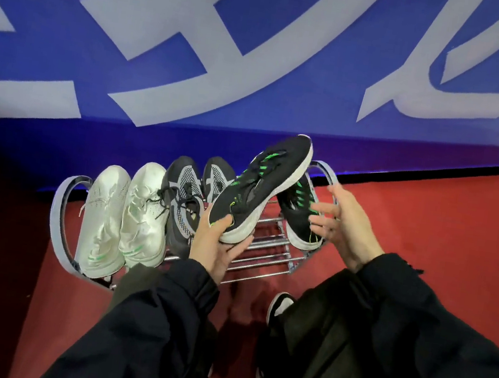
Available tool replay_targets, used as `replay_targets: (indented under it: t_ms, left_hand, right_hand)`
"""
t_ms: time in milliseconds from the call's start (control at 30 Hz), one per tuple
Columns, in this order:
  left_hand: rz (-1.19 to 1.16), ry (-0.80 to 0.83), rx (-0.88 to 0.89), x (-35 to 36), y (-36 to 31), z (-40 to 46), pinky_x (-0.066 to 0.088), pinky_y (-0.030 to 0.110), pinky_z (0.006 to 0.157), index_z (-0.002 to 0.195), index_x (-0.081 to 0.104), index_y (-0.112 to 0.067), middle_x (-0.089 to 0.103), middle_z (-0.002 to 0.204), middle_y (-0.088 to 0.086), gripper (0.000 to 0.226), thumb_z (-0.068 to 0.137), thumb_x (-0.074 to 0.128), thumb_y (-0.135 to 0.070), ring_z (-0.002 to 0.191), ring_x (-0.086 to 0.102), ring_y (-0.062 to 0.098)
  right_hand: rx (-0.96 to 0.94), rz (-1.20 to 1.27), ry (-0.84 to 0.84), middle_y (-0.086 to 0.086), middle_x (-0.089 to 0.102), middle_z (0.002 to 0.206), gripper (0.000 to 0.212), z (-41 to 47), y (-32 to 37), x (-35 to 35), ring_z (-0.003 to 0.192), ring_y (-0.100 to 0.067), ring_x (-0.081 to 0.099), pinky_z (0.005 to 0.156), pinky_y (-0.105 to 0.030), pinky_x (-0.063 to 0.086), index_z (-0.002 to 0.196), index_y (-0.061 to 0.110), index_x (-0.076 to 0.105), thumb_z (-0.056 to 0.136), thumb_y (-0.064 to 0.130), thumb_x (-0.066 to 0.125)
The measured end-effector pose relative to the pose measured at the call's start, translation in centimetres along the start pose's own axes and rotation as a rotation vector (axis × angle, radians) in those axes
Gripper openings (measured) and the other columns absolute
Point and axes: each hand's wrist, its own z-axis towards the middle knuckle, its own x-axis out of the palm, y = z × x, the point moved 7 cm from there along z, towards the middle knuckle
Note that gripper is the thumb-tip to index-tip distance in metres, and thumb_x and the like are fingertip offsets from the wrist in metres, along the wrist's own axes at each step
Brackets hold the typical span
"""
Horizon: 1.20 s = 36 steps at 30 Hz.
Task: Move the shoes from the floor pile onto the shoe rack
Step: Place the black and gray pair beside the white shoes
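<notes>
Chrome bars form the top tier of the shoe rack, which stands on a red floor against a blue banner with pale lettering. From the left, a pair of white sneakers lies on the bars, then a pair of black-and-grey mesh sneakers, toes towards the banner. Next comes the left hand, its grip grasping the heel of a black sneaker with green laces: thumb on the heel collar, fingers curled under the white sole. That shoe is held tilted above the rack, toe raised towards the banner, over the bare bars. Just right of it, its mate already lies on the rack near the right end loop. The right hand is released, fingers spread and loosely bent, fingertips at or just beside the mate's upper; contact cannot be told. Dark sleeves cover both forearms.
</notes>
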Motion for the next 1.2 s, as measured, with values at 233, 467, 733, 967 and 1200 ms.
replay_targets:
  t_ms: [233,467,733,967,1200]
  left_hand:
    - [0.144,-0.195,0.071,1.2,2.6,2.3,0.057,0.033,0.077,0.138,0.036,-0.019,0.068,0.117,0.007,0.069,0.083,0.074,-0.003,0.094,0.067,0.019]
    - [0.726,-0.199,0.004,2.9,6.7,3.1,0.052,0.011,0.065,0.108,0.029,-0.016,0.060,0.090,0.001,0.055,0.080,0.077,-0.009,0.075,0.062,0.014]
    - [0.966,-0.383,-0.070,0.6,7.9,3.6,0.054,0.039,0.092,0.098,0.053,-0.020,0.070,0.091,0.005,0.028,0.079,0.073,-0.023,0.090,0.069,0.026]
    - [0.898,-0.541,0.156,1.6,5.5,1.4,0.045,0.029,0.080,0.096,0.055,-0.023,0.058,0.071,-0.012,0.015,0.084,0.062,-0.021,0.080,0.063,0.024]
    - [0.974,-0.474,0.309,1.2,4.6,2.3,0.053,0.042,0.088,0.132,0.051,-0.036,0.073,0.101,0.004,0.051,0.081,0.048,-0.034,0.093,0.068,0.026]
  right_hand:
    - [0.060,0.003,0.056,-0.012,0.062,0.094,0.041,0.7,-2.9,1.6,0.063,-0.015,0.056,0.059,-0.028,0.046,0.128,0.016,0.055,0.100,0.045,0.052]
    - [0.089,-0.013,0.087,-0.009,0.071,0.098,0.030,1.2,-5.8,2.3,0.068,-0.017,0.064,0.063,-0.030,0.052,0.119,0.022,0.061,0.097,0.043,0.059]
    - [0.167,-0.150,0.148,-0.008,0.067,0.098,0.018,1.6,-7.5,2.3,0.073,-0.018,0.062,0.067,-0.030,0.052,0.109,0.020,0.064,0.098,0.034,0.061]
    - [0.118,-0.155,0.188,-0.005,0.070,0.092,0.024,1.8,-7.5,2.6,0.074,-0.014,0.063,0.066,-0.027,0.051,0.116,0.015,0.066,0.099,0.031,0.060]
    - [0.094,-0.140,0.184,-0.004,0.070,0.091,0.025,2.1,-7.8,2.6,0.078,-0.013,0.065,0.068,-0.027,0.052,0.112,0.017,0.069,0.097,0.034,0.061]
